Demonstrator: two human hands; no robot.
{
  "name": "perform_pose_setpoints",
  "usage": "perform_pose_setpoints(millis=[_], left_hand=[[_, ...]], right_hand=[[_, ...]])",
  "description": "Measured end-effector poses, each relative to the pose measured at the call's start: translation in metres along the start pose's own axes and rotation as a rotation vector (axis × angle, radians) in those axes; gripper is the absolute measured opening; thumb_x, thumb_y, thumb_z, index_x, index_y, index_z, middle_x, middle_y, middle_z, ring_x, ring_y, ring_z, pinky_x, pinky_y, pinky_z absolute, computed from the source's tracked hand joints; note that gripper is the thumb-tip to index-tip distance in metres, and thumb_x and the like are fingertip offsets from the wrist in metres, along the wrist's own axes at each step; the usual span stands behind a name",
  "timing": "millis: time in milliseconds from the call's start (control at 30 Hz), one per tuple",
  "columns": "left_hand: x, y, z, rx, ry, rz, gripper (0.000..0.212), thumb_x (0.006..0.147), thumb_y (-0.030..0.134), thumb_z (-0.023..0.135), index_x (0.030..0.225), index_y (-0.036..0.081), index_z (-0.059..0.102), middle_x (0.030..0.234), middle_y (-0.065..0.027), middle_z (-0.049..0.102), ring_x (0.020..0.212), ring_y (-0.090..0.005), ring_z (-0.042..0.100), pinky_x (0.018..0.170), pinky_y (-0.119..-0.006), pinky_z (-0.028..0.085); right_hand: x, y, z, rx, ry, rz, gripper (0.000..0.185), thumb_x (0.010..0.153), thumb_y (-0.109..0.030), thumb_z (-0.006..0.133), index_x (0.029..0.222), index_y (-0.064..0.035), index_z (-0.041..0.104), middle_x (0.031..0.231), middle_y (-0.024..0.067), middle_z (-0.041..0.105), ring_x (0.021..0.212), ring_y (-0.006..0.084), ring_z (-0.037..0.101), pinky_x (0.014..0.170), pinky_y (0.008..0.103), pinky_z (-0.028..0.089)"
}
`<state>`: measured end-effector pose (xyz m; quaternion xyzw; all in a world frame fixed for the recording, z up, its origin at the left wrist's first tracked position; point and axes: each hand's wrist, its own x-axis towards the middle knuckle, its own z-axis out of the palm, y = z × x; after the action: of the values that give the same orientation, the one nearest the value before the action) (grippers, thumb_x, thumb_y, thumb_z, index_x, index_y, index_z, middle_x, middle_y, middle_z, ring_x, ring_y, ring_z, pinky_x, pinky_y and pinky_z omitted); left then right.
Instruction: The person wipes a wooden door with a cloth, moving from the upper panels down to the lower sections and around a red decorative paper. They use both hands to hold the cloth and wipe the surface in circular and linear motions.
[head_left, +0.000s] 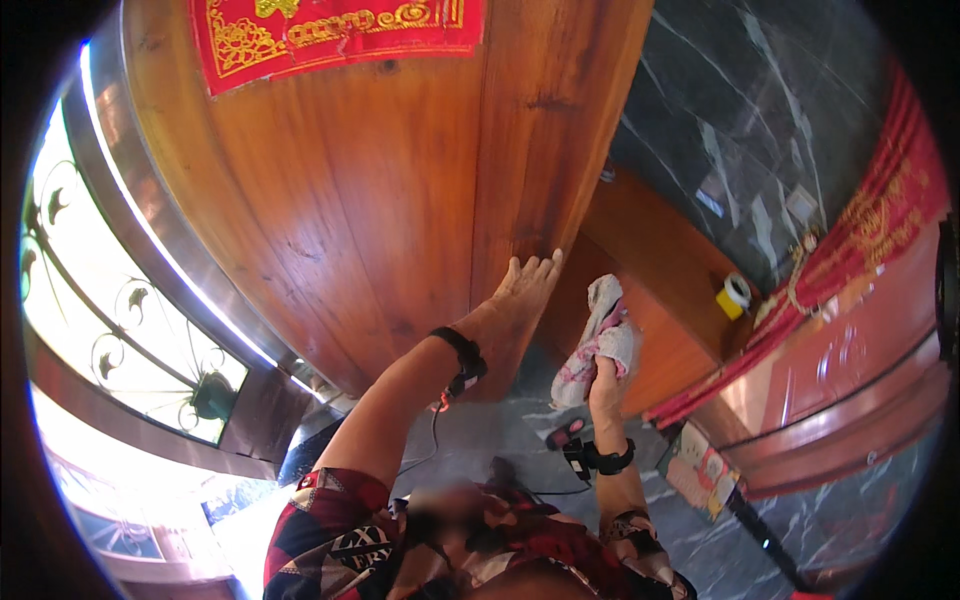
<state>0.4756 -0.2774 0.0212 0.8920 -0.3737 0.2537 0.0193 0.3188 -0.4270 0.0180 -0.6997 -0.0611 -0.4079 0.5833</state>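
My left hand (525, 289) rests on the face of a varnished wooden door (360, 195), its fingertips near the door's right edge. It holds nothing that I can see. A crumpled white and pink cloth (589, 364) is in my right hand (606, 382), to the right of the door edge and over the floor. A red paper decoration with gold patterns (352, 45) is stuck on the upper part of the door. Each wrist wears a black strap with a small device and a cable.
A wooden cabinet (652, 255) stands behind the door edge, with a yellow and white roll-shaped item (733, 296) on it. Red curtain fabric (862, 247) hangs at the right. A metal gate with scrollwork (112, 300) is at the left. A patterned mat (701, 472) lies lower right.
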Motion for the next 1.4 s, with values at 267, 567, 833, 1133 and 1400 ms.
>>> perform_pose_setpoints(millis=[267,567,833,1133,1400], left_hand=[[0.059,-0.066,0.005,0.161,-0.232,-0.097,0.057,0.088,0.021,0.053,0.140,-0.001,0.048,0.138,-0.0163,0.051,0.130,-0.0310,0.048,0.109,-0.051,0.038],[0.060,-0.222,-0.114,0.777,0.250,-0.019,0.067,0.095,0.041,0.054,0.151,0.008,0.039,0.159,-0.0098,0.033,0.150,-0.0261,0.024,0.120,-0.058,0.016],[0.064,-0.245,-0.113,0.793,0.248,0.018,0.073,0.095,0.051,0.053,0.155,0.015,0.034,0.163,-0.0012,0.029,0.152,-0.0195,0.018,0.121,-0.058,0.012],[0.072,-0.273,-0.101,0.802,0.276,0.001,0.073,0.095,0.050,0.053,0.155,0.012,0.034,0.161,-0.0033,0.031,0.152,-0.0210,0.021,0.120,-0.058,0.014],[0.074,-0.302,-0.085,0.903,0.195,-0.006,0.066,0.098,0.051,0.049,0.151,0.013,0.040,0.158,-0.0049,0.035,0.149,-0.0225,0.025,0.119,-0.065,0.010]], right_hand=[[0.112,0.025,0.023,0.225,-0.236,-0.033,0.046,0.085,-0.010,0.056,0.129,0.0028,0.053,0.122,0.0109,0.057,0.109,0.0235,0.054,0.101,0.0350,0.042],[0.205,0.016,0.081,0.138,-0.268,-0.290,0.048,0.089,-0.008,0.055,0.135,0.0035,0.048,0.131,0.0149,0.053,0.120,0.0261,0.050,0.106,0.0371,0.038],[0.303,-0.014,0.192,-0.123,-0.055,-0.748,0.054,0.089,-0.019,0.065,0.137,-0.0008,0.047,0.132,0.0214,0.047,0.120,0.0394,0.045,0.104,0.0507,0.034],[0.344,-0.054,0.291,-0.443,0.024,-0.922,0.088,0.066,-0.015,0.083,0.145,-0.0126,0.042,0.136,0.0225,0.046,0.104,0.0441,0.048,0.094,0.0516,0.038],[0.358,-0.013,0.342,-0.232,0.047,-1.220,0.094,0.067,-0.033,0.086,0.148,-0.0116,0.042,0.138,0.0257,0.041,0.097,0.0417,0.045,0.089,0.0526,0.036]])
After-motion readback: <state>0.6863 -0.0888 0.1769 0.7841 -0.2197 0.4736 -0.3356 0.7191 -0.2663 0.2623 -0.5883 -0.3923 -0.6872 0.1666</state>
